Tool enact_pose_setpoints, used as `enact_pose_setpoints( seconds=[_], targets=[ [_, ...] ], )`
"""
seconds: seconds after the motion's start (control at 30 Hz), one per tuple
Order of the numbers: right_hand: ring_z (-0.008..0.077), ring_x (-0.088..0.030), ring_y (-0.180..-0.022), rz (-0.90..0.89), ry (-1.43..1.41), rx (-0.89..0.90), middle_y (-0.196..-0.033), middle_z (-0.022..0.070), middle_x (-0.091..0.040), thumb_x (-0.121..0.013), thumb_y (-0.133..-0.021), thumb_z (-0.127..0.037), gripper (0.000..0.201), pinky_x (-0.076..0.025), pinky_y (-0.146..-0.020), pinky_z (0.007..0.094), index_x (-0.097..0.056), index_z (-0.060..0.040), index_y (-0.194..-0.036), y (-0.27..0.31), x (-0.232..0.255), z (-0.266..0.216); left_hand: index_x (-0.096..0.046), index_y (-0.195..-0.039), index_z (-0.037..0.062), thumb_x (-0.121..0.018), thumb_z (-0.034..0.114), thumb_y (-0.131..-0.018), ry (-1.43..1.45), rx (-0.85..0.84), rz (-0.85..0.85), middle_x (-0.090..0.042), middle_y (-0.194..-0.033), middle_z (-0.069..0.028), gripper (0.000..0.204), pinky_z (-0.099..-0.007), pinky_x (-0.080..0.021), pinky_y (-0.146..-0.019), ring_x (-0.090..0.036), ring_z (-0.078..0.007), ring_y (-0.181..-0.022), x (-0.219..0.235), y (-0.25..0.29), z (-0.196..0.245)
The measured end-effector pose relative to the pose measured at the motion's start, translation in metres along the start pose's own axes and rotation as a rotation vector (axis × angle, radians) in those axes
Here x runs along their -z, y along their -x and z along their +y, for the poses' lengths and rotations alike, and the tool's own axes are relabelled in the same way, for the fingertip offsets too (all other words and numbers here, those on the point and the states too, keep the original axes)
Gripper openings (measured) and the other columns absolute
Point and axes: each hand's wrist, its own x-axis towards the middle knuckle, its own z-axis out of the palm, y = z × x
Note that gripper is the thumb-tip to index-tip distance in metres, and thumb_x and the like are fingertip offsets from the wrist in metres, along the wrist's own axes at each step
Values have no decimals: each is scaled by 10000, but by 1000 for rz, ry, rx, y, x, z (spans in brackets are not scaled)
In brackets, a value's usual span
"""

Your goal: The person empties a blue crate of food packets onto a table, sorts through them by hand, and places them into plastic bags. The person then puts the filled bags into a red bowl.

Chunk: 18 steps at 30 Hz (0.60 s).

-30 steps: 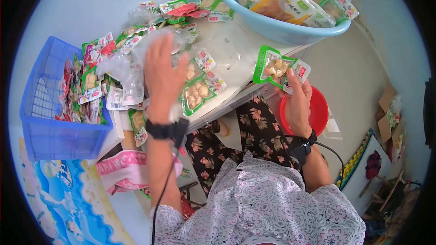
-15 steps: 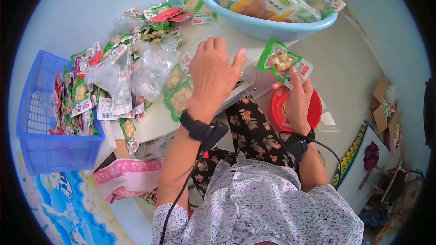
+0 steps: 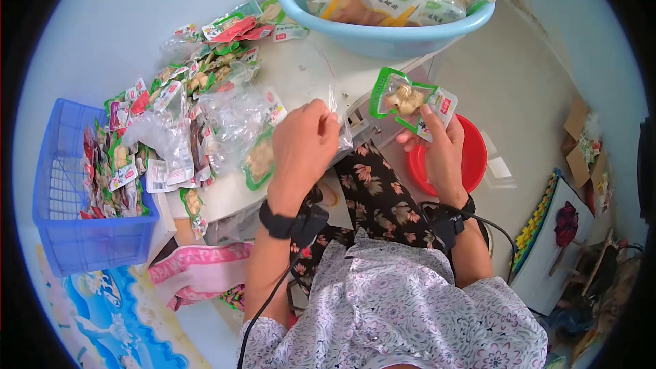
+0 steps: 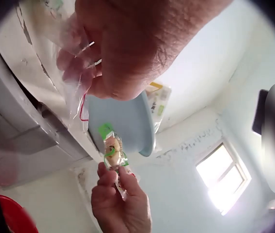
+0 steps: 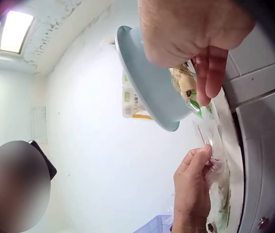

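My left hand [image 3: 301,157] is over the table's front edge and pinches a clear plastic bag [image 4: 75,104] with a thin red line along its edge. Off to the right, my right hand [image 3: 444,154] holds a green-edged, see-through food packet [image 3: 404,99] with pale pieces inside, its thumb on the white label end. The packet is raised above a red bucket [image 3: 476,164], apart from the bag. Beside the left hand, another green-edged packet [image 3: 260,158] lies on the table, partly overlapped by crumpled clear plastic [image 3: 232,113].
A light blue basin [image 3: 383,39] full of packets stands at the table's back right. Several packets are heaped along the back left, next to a blue plastic crate [image 3: 92,239] with more packets. A pink and white towel [image 3: 198,270] hangs below the table's left end.
My left hand has moved from the heaped packets rightward to the table's front edge and now pinches the clear bag. My right hand keeps its hold on the packet.
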Motion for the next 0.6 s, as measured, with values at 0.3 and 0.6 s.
enact_pose_setpoints(
  seconds=[0.3,0.6],
  targets=[
    [153,-657,-600,-83,174,-35,-958,97,-731,-606,-1043,-199,265,-484,-506,252,-624,35,-1166,9,-49,-19,-592,-880,37,-672,52,-895,73,-152,316,-603,-812,-117,83,-448,-476,-703,-591,-328,-771,3,27,17],
    [55,-503,-503,-317,474,26,-761,25,-643,-636,-1007,-191,237,-378,-413,234,-638,42,-1049,-20,-93,-25,-588,-905,26,-671,22,-894,74,-272,425,-592,-830,-128,84,-452,-470,-699,-575,-351,-788,15,30,24]
  ],
)
